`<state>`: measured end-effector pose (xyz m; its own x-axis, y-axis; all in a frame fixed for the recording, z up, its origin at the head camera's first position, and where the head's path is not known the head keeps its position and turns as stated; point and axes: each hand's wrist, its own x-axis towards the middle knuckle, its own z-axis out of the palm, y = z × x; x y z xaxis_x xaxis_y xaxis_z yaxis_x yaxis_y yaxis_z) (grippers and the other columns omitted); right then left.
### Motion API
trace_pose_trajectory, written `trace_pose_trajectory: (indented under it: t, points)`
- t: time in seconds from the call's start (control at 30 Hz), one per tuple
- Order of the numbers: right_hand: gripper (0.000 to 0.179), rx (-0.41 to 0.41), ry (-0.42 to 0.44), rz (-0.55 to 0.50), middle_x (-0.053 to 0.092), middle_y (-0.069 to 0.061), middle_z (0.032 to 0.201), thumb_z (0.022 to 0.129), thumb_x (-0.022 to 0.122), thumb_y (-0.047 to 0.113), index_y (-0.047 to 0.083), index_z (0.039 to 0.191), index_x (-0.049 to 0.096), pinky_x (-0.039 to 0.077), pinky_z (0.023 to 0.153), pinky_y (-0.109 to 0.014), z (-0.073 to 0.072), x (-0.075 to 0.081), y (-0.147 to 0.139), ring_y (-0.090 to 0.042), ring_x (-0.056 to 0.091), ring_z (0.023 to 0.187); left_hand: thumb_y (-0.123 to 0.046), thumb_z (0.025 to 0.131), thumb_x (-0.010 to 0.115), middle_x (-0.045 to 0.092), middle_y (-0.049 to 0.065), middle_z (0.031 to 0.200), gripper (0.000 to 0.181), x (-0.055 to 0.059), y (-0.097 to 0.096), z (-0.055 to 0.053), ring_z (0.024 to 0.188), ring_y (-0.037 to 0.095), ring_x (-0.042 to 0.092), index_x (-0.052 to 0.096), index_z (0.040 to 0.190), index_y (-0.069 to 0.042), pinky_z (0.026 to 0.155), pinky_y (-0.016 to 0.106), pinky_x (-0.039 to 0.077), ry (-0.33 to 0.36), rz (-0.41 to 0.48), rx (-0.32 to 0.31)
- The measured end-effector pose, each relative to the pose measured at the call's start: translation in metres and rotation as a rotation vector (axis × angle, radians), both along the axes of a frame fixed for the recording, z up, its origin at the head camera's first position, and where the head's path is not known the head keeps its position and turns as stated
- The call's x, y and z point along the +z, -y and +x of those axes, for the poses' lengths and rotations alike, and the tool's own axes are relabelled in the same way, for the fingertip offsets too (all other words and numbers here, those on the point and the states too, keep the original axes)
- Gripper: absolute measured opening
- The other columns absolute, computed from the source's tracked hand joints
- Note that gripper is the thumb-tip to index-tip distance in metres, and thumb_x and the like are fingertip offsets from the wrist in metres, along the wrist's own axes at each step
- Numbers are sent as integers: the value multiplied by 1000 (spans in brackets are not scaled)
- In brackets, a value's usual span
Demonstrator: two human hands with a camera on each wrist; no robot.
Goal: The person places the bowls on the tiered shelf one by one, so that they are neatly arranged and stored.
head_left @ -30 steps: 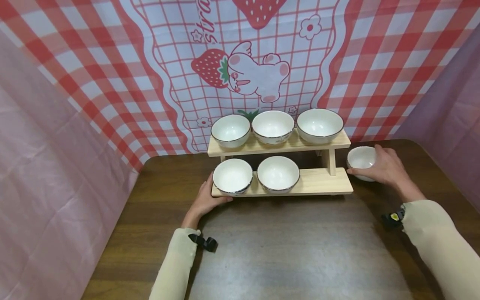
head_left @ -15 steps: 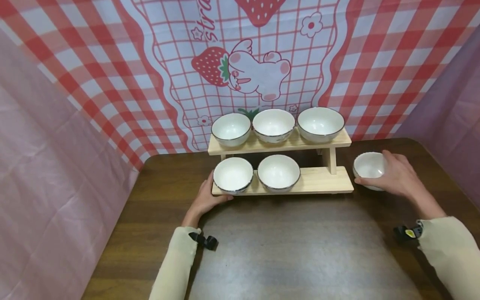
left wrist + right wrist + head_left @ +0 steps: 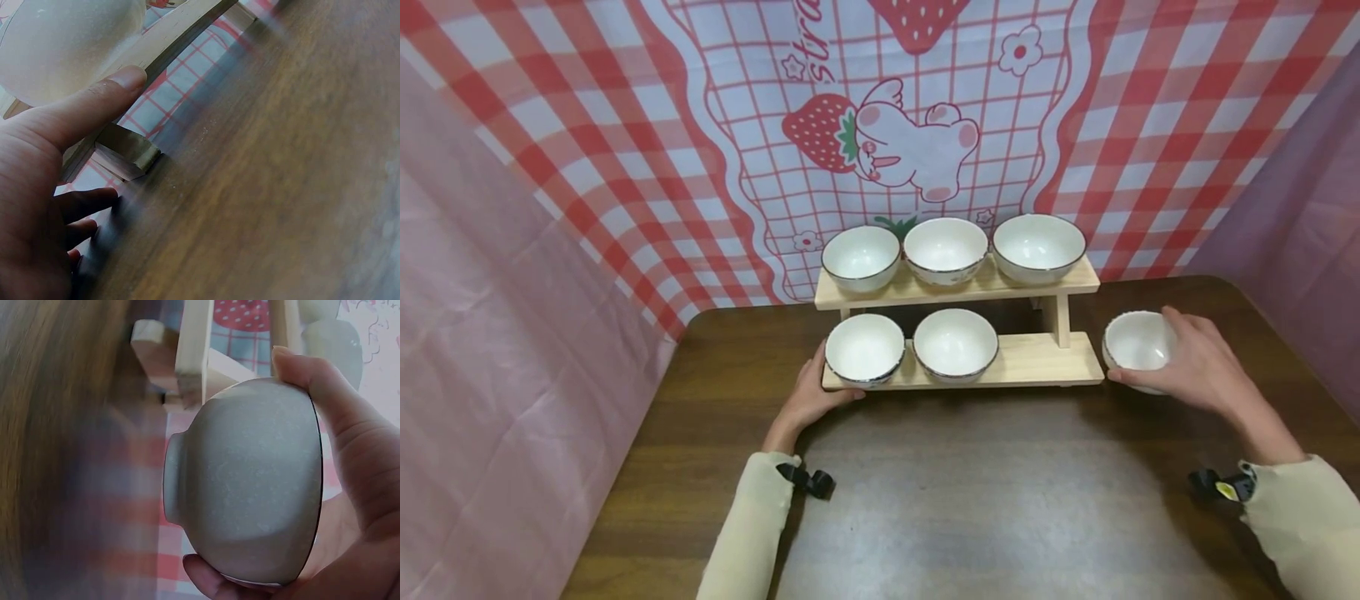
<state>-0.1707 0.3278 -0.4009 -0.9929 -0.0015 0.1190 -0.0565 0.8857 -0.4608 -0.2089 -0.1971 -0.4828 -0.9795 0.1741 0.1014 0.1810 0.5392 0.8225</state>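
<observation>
My right hand [image 3: 1202, 362] holds a white bowl [image 3: 1138, 342] with a thin dark rim, thumb on one side and fingers on the other. In the right wrist view the bowl [image 3: 250, 475] is upright and its foot looks clear of the table. A two-step wooden stand [image 3: 1045, 360] lies to its left. My left hand [image 3: 808, 396] holds the stand's lower left end, thumb along the front edge. In the left wrist view the thumb [image 3: 94, 106] lies against the board beside a bowl [image 3: 69, 47], with other fingers below; the index finger is mostly hidden.
Three white bowls, among them the middle one [image 3: 946, 250], stand on the upper step. The lower step bears a left bowl [image 3: 865, 350] and a middle bowl [image 3: 956, 344]; bare board shows at its right. A checked strawberry cloth [image 3: 917, 150] hangs behind the brown table [image 3: 940, 500].
My right hand has carried the bowl a little rightward and toward me, and it looks slightly raised. The left hand stays at the stand's end.
</observation>
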Motion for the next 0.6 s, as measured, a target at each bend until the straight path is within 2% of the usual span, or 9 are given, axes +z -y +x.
trace_pose_trajectory:
  t: [0.23,0.6]
  points:
    - [123,16,29,9,33,-46,138,68,87,52,-15,150,24,44,80,-74,10,6,12,-57,37,117,-22,68,93,50,11,151,106,-1,0,0,136,36,46,33,156,-26,114,57,36,12,-4,9]
    - [125,64,14,42,34,-44,140,64,89,54,-9,152,27,45,80,-74,22,17,29,-57,41,117,-22,68,93,50,11,151,107,0,0,0,136,36,46,33,156,-25,114,57,36,9,-4,3]
